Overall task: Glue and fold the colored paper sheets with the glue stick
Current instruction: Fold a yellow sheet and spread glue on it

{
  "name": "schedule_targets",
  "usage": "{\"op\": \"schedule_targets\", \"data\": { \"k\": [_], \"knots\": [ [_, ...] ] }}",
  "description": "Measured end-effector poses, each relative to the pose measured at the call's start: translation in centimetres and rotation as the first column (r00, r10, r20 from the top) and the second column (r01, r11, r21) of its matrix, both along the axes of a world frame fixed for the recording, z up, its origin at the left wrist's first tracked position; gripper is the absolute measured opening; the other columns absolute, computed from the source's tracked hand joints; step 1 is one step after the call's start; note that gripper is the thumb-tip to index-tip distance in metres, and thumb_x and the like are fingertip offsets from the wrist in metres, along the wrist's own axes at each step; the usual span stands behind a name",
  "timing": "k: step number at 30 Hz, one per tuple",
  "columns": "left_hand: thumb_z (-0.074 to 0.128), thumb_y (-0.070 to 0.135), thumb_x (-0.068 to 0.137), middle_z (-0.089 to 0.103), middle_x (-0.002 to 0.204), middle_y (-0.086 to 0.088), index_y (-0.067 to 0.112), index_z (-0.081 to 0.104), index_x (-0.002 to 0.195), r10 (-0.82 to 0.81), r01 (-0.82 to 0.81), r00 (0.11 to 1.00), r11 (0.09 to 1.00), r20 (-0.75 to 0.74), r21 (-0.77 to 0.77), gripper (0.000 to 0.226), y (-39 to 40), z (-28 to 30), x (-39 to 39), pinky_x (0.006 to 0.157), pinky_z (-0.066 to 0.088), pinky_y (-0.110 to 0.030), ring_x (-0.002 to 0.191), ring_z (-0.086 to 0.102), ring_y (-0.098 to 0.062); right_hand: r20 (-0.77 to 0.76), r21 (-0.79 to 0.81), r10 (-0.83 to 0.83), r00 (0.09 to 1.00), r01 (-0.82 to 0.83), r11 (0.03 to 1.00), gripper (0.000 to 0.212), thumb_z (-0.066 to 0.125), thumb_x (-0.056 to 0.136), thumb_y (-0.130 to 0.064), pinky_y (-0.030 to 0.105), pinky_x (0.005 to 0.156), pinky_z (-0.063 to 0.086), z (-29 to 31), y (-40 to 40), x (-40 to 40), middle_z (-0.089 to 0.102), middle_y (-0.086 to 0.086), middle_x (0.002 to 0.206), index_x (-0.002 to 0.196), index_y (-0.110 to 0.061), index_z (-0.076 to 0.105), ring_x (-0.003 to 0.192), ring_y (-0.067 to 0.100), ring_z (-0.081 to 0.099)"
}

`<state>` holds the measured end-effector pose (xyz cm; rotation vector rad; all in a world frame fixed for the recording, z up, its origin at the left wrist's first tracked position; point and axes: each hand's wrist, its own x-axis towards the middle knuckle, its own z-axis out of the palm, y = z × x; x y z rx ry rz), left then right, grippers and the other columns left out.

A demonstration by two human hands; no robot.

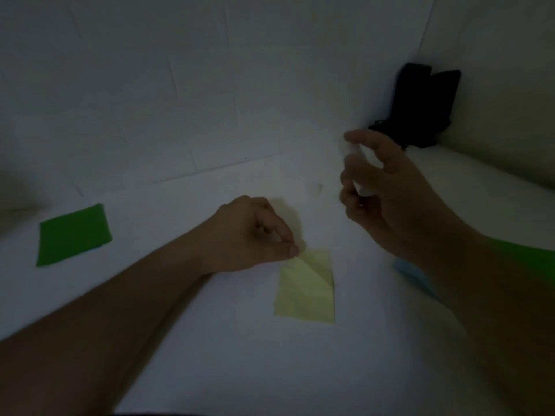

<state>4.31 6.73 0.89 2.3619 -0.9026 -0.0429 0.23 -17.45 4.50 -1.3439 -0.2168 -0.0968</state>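
A person's two hands work over a white desk (240,355) in dim light. The left hand (252,235), fingers curled, pinches the upper left corner of a pale yellow square paper sheet (306,289), which lies flat on the desk near the middle and shows diagonal fold creases across its top. The right hand (387,190) is raised above the desk to the right of the sheet, its fingers and thumb curled round a small white glue stick (357,172) held roughly upright; blur hides whether the stick is capped. A green square paper sheet (73,235) lies flat well apart at the desk's left side. A light blue paper sheet (416,277) shows only as an edge, just beside and partly under the right forearm. A small whitish object (315,187), too blurred to identify, rests on the desk beyond the yellow sheet. A black object (420,103) stands in the far right corner against a white tiled wall (180,85).
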Motion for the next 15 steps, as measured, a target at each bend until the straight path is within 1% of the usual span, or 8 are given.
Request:
{"op": "schedule_targets", "data": {
  "k": [2, 3, 5, 7, 9, 11, 13, 15],
  "knots": [
    [0.066, 0.08, 0.066, 0.063, 0.094, 0.018, 0.057, 0.072, 0.087, 0.016, -0.017, 1.0, 0.998, 0.018, 0.068, 0.031, -0.1, -0.3, -0.1, 0.094, 0.049, -0.04, 0.095, 0.059, -0.002, 0.011, 0.009, 0.068, 0.998, -0.068, 0.998, 0.056, 0.083, 0.076, -0.017, 0.026, 0.056, 0.038, -0.5, 0.2, -0.1, 0.059, 0.002, 0.078, 0.126, -0.029, 0.061, 0.066, 0.017, 0.046],
    [0.062, 0.083, 0.063, 0.063, 0.094, 0.018, 0.06, 0.07, 0.087, 0.03, -0.032, 0.999, 0.995, 0.027, 0.091, 0.034, -0.2, -0.3, -0.1, 0.096, 0.048, -0.043, 0.097, 0.058, -0.002, 0.018, 0.009, 0.082, 0.996, -0.082, 0.997, 0.057, 0.082, 0.077, -0.013, 0.026, 0.056, 0.038, -0.7, 0.5, 0.0, 0.057, 0.004, 0.079, 0.127, -0.028, 0.06, 0.066, 0.017, 0.045],
    [0.06, 0.085, 0.06, 0.063, 0.095, 0.018, 0.06, 0.067, 0.084, 0.043, -0.047, 0.999, 0.991, 0.033, 0.125, 0.035, -0.2, -0.2, -0.1, 0.096, 0.048, -0.045, 0.098, 0.057, -0.006, 0.045, -0.066, 0.065, 0.997, -0.062, 0.996, 0.048, 0.075, 0.082, -0.013, 0.025, 0.053, 0.036, -0.9, 1.1, -0.2, 0.052, 0.005, 0.077, 0.127, -0.023, 0.059, 0.062, 0.016, 0.041],
    [0.058, 0.088, 0.056, 0.06, 0.095, 0.017, 0.058, 0.063, 0.081, 0.051, -0.056, 0.998, 0.983, 0.031, 0.177, 0.04, -0.3, 0.1, -0.3, 0.096, 0.047, -0.045, 0.098, 0.055, -0.01, 0.074, -0.168, 0.034, 0.997, -0.021, 0.986, 0.032, 0.067, 0.09, -0.017, 0.022, 0.048, 0.033, -1.0, 1.8, -0.3, 0.049, 0.003, 0.07, 0.122, -0.016, 0.061, 0.057, 0.015, 0.039],
    [0.054, 0.091, 0.05, 0.055, 0.098, 0.016, 0.054, 0.057, 0.08, 0.08, -0.083, 0.997, 0.968, 0.022, 0.238, 0.048, -0.3, 0.3, -0.5, 0.097, 0.042, -0.042, 0.102, 0.049, -0.014, 0.052, -0.19, -0.005, 0.999, 0.014, 0.982, 0.018, 0.06, 0.098, -0.02, 0.022, 0.044, 0.031, -0.9, 2.4, -0.5, 0.044, 0.002, 0.061, 0.113, -0.011, 0.065, 0.053, 0.013, 0.037],
    [0.049, 0.095, 0.046, 0.049, 0.099, 0.018, 0.051, 0.05, 0.082, 0.127, -0.132, 0.991, 0.943, 0.038, 0.307, 0.057, -0.2, 0.4, -0.6, 0.092, 0.037, -0.04, 0.102, 0.043, -0.016, 0.049, -0.263, -0.084, 0.995, 0.094, 0.96, 0.023, 0.058, 0.101, -0.031, 0.024, 0.046, 0.031, -1.0, 2.6, -0.5, 0.044, -0.002, 0.055, 0.103, -0.012, 0.07, 0.049, 0.012, 0.037],
    [0.045, 0.099, 0.043, 0.04, 0.097, 0.02, 0.047, 0.044, 0.086, 0.178, -0.197, 0.98, 0.909, 0.086, 0.369, 0.068, -0.1, 0.3, -0.5, 0.088, 0.033, -0.039, 0.099, 0.038, -0.017, 0.113, -0.488, -0.15, 0.982, 0.186, 0.853, 0.033, 0.057, 0.098, -0.046, 0.027, 0.051, 0.036, -1.3, 2.7, -0.4, 0.054, -0.005, 0.053, 0.091, -0.02, 0.075, 0.048, 0.013, 0.045],
    [0.04, 0.101, 0.039, 0.035, 0.1, 0.017, 0.042, 0.039, 0.093, 0.224, -0.258, 0.966, 0.874, 0.128, 0.411, 0.08, -0.1, 0.0, -0.5, 0.089, 0.032, -0.04, 0.101, 0.035, -0.018, 0.18, -0.696, -0.133, 0.975, 0.222, 0.683, 0.044, 0.053, 0.094, -0.058, 0.032, 0.057, 0.046, -1.8, 3.2, -0.4, 0.069, -0.001, 0.065, 0.084, -0.021, 0.075, 0.057, 0.015, 0.061]
  ]
}}
